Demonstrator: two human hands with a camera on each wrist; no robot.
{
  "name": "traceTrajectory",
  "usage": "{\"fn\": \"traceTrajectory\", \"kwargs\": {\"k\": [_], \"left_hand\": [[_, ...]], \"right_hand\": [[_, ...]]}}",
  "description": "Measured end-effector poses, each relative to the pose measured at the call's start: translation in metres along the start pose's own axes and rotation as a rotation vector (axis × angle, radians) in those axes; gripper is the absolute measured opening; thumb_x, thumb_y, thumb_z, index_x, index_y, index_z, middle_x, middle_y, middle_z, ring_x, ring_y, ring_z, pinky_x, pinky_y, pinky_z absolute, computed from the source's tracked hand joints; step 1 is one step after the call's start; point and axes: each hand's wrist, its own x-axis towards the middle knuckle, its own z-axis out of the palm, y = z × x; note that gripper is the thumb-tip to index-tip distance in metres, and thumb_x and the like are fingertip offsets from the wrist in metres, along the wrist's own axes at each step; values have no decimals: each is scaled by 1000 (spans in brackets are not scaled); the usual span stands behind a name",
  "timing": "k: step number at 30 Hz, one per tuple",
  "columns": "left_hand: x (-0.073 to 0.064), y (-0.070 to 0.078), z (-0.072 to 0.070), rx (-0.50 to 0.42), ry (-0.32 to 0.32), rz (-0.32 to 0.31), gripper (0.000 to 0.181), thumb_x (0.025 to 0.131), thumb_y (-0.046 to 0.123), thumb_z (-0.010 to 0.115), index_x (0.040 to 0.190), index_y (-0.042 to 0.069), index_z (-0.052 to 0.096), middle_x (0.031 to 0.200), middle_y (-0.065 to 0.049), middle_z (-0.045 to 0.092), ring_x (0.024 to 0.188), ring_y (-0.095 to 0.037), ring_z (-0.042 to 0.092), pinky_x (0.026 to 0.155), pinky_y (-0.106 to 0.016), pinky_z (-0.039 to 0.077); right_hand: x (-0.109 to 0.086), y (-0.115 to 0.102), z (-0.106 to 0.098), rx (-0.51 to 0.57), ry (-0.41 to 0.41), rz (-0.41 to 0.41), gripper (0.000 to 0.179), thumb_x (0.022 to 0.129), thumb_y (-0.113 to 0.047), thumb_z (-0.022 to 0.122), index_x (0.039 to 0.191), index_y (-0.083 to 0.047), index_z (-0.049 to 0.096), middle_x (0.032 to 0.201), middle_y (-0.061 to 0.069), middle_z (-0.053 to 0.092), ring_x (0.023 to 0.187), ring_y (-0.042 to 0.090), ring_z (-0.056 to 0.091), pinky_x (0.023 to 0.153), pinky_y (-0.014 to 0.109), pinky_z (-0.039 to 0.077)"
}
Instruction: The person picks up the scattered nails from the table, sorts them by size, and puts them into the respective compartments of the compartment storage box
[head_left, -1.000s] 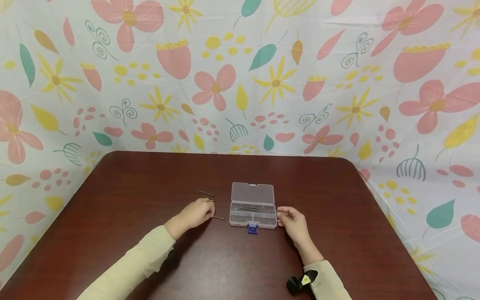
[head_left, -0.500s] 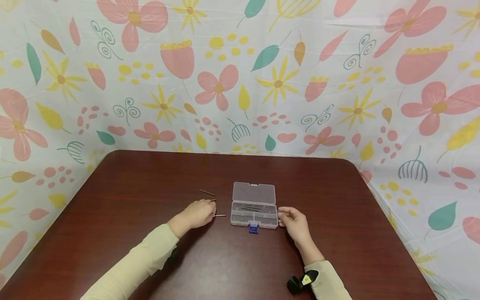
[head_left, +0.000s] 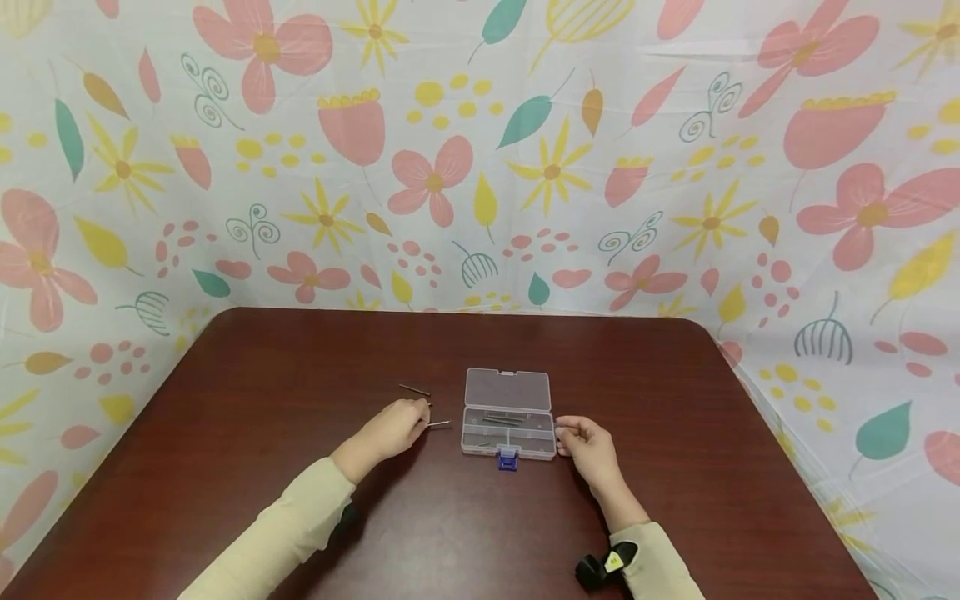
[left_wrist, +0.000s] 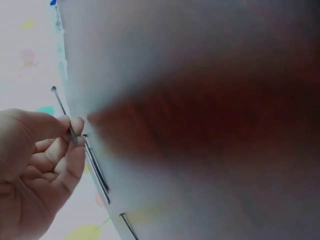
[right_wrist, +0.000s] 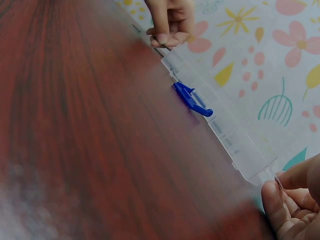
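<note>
Between thumb and fingertips, my left hand [head_left: 390, 427] pinches a thin metal nail [left_wrist: 60, 102], its head sticking out past the fingers and raised off the table in the left wrist view. Just beyond this hand other nails [left_wrist: 97, 167] lie on the table, partly hidden by the fingers in the head view. To the right stands a clear plastic compartment box [head_left: 468, 429], lid open and tipped back, with a blue latch [head_left: 507, 460] at its front. Several nails [head_left: 501, 417] lie in its rear compartment. My right hand [head_left: 588, 446] holds the box's right end with thumb and curled fingers.
One loose nail [head_left: 415, 389] lies on the dark reddish table [head_left: 465, 533], behind my left hand. A floral cloth [head_left: 480, 167] hangs along the table's far edge and sides. A black wrist camera [head_left: 592, 571] sits on my right wrist.
My left hand first reaches over the loose nails, then rises slightly; the nail at its fingertips now tilts upward. My right hand and the box have stayed in place.
</note>
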Motion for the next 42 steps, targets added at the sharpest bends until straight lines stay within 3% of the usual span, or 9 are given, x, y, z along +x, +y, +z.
{"fn": "traceTrajectory", "kwargs": {"k": [6,12,19,30,42], "left_hand": [[-1,2,-1,-34,76,-14,12,82,-4,66,79,6,61,77,-3,66,76,-19,64,68,-29,52],[4,8,-3,-20,174,-11,11,82,-4,66,84,7,65,81,-2,68,79,-19,65,72,-33,52],[16,19,-1,-7,215,11,15,82,-7,65,91,5,67,85,-4,68,82,-19,65,74,-33,54],[39,36,4,2,224,97,15,82,-6,63,91,6,67,85,-5,68,81,-21,66,73,-33,53],[52,49,16,12,116,103,14,85,-4,62,92,7,66,92,-4,71,87,-21,67,77,-37,54]], "right_hand": [[0,0,1,-1,6,-5,24,90,9,51,112,16,58,92,20,68,65,2,58,60,16,52],[0,-1,1,-4,9,-5,24,89,9,51,111,16,58,92,21,67,65,2,58,60,16,52],[-1,1,1,7,16,-5,24,89,9,52,111,16,58,89,17,68,64,3,58,60,16,52],[-1,0,0,8,4,-18,24,89,7,54,112,16,58,90,19,67,65,4,59,60,16,52],[1,1,1,2,11,-11,23,89,9,55,110,15,59,89,18,68,65,5,59,60,17,52]]}}
